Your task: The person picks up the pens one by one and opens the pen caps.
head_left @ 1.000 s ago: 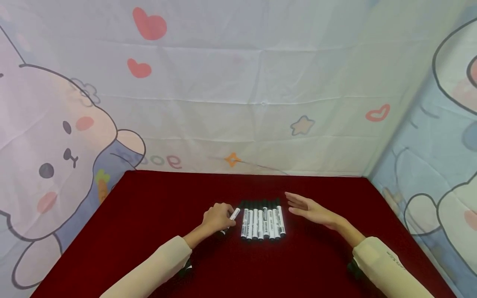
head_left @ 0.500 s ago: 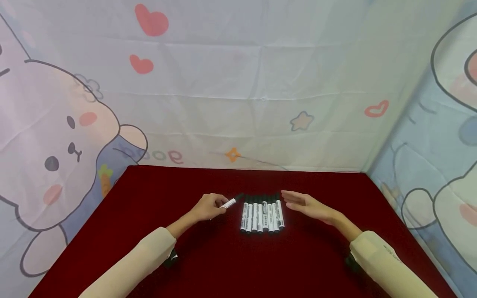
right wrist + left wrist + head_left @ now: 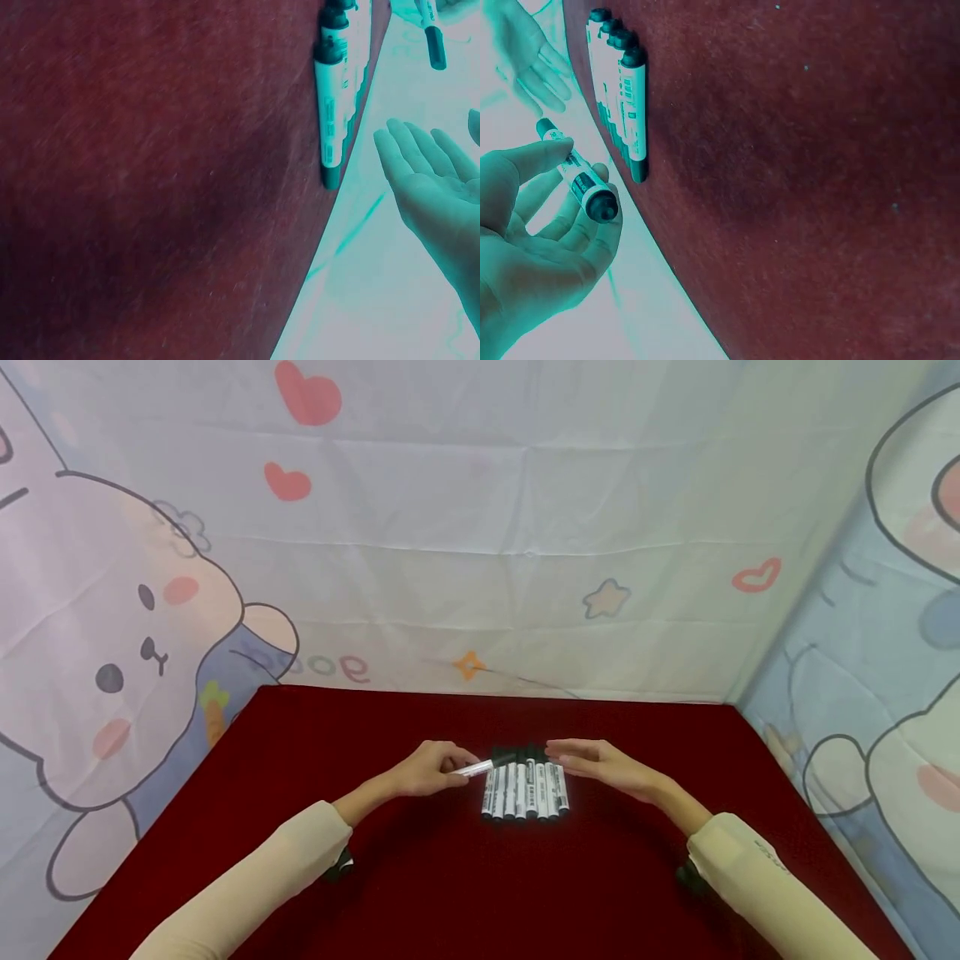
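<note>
Here, the pinched marker (image 3: 579,174) bares its round end (image 3: 602,206) (left wrist view only).

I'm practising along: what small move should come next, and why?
Probably, the left hand should bring its marker to the right hand: the marker is held aloft, one end pointing that way, and the right hand is nearby, holding nothing.

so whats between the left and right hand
Between them, the head view shows a white, black-capped marker pinched in the left hand, and a row of white, black-capped markers.
</note>
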Action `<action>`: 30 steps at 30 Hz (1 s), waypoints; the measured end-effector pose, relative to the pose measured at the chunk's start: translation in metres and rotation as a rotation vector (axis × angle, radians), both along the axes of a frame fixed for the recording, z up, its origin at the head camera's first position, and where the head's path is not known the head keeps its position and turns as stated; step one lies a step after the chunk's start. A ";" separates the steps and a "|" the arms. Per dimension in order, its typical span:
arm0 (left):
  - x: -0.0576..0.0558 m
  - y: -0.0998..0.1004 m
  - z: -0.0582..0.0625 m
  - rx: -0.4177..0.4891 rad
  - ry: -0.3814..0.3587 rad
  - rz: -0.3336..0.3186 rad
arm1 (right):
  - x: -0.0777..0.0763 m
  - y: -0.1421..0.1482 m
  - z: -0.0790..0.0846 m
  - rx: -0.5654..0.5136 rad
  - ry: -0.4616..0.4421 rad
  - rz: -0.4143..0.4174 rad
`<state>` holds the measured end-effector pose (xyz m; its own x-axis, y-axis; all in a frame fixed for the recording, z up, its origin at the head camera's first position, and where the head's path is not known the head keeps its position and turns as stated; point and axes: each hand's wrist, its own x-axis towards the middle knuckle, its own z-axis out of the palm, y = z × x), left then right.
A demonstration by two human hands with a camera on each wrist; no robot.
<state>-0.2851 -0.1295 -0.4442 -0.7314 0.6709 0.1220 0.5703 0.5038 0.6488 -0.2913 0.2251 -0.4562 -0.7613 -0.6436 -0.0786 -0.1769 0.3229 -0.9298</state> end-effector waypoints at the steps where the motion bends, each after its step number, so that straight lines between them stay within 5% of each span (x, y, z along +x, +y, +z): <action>1: 0.000 0.001 0.000 0.000 -0.002 -0.006 | 0.000 -0.001 0.000 -0.008 -0.005 0.006; 9: 0.004 0.016 -0.001 0.008 -0.003 -0.043 | 0.004 -0.008 -0.004 -0.026 -0.075 0.042; 30: -0.004 0.026 0.005 0.013 0.041 -0.089 | 0.004 -0.019 0.003 -0.018 -0.046 0.090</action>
